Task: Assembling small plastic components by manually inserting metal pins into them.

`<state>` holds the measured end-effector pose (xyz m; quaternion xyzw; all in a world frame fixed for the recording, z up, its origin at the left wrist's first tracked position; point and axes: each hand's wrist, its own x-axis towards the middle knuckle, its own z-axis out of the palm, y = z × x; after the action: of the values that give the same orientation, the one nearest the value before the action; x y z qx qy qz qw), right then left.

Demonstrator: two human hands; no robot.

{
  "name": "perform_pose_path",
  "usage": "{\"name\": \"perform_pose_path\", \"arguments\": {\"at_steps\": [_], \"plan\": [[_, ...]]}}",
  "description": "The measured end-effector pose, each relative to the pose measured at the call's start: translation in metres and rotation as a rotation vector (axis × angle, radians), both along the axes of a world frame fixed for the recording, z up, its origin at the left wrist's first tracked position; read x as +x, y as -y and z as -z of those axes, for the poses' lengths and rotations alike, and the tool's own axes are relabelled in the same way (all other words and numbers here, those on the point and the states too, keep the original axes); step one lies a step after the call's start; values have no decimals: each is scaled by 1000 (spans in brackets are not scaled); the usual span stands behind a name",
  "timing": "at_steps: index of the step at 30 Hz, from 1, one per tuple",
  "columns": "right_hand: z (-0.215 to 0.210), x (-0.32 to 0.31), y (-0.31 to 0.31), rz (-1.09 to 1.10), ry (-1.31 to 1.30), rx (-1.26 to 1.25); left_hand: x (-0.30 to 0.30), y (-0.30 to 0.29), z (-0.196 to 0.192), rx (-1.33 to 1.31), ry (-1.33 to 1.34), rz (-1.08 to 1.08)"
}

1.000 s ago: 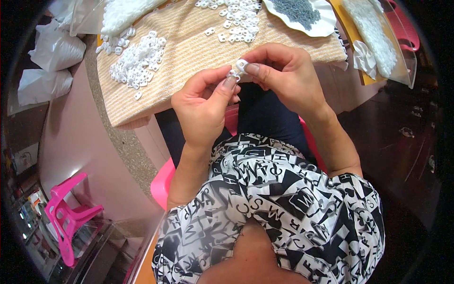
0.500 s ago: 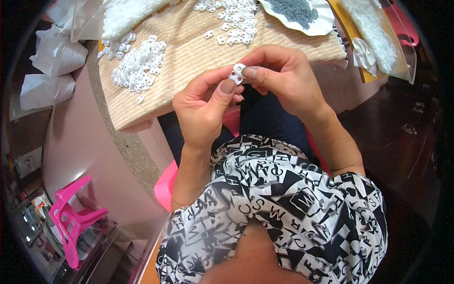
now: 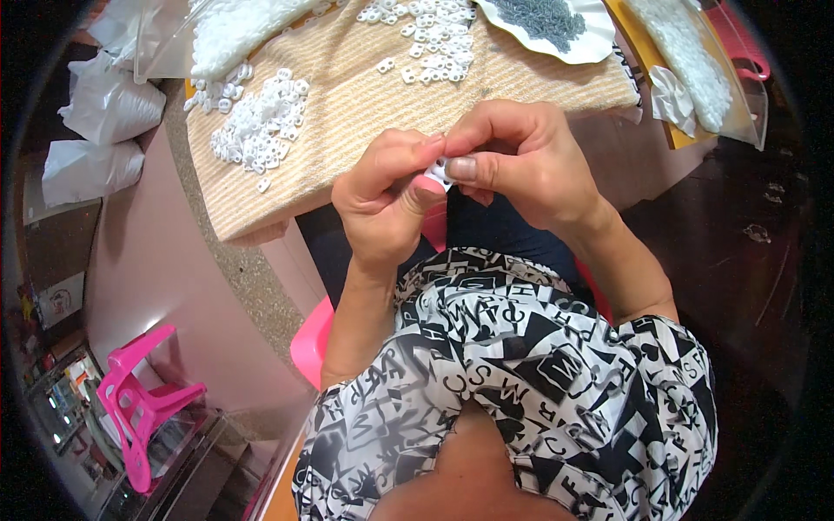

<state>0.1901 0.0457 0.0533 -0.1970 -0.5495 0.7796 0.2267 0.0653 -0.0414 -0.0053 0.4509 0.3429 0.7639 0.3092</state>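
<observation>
Above my lap, near the table's front edge, my left hand [image 3: 382, 195] and my right hand [image 3: 532, 161] meet, both closed. Between their thumbs and forefingers they pinch a small white plastic piece with holes [image 3: 440, 173]. The fingertips cover most of it, so whether it is one part or two pressed together cannot be seen. Beyond the hands, a pile of similar small white holed pieces [image 3: 261, 130] lies on the left of the striped cloth [image 3: 347, 95]. A looser spread of white pieces [image 3: 441, 48] lies at the far middle.
A white scalloped plate [image 3: 599, 39] holds many small grey parts [image 3: 543, 26]. Clear bins of white pieces [image 3: 234, 35] [image 3: 691, 65] flank the table, with crumpled paper [image 3: 671, 100] by the right one. White bags [image 3: 109, 100] and a pink stool [image 3: 143, 404] stand at left.
My fingers have closed further around the white piece, hiding more of it. Both hands have dropped slightly, and my left thumb now presses over the piece's lower side.
</observation>
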Motion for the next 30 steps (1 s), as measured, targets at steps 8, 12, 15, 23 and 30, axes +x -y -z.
{"name": "perform_pose_path", "arguments": {"at_steps": [8,12,15,23,30], "plan": [[-3,0,7,34,33,21,4,-5,-1,127,-91,-93],[1,0,8,48,-3,21,7,-5,0,147,-128,-148],[6,-1,10,38,-6,-25,7,-5,2,146,-118,-153],[11,-6,4,19,30,-23,6,-4,4,51,-45,-129],[3,-14,-4,60,6,-179,0,-5,3,-103,281,45]]}}
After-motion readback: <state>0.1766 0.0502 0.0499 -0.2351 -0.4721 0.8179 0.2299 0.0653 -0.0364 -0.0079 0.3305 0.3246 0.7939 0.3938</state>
